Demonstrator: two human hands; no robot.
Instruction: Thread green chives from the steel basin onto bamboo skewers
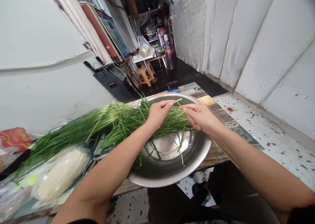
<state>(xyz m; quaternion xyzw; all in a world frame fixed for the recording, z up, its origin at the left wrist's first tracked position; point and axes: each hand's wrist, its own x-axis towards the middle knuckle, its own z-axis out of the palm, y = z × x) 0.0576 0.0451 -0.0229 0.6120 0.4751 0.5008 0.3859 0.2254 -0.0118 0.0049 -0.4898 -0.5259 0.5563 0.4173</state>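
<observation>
Pinches slim pale-green stem [178,100] in left hand [158,114], thin brown stick [179,103] in right hand [200,117], over round shiny metal basin [169,181] part-covered by long, limp green leaves [130,122].

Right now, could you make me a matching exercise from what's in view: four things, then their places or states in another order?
1. Round silver metal basin
2. Bare left hand
3. Nearer orange-tan plastic stool
4. Translucent white plastic bag

A. On the small white-topped table
B. Pinching a thin green stalk
C. Partly covered by long green leaves
D. On the glossy dark floor

Pairs: 1-C, 2-B, 3-D, 4-A
</observation>
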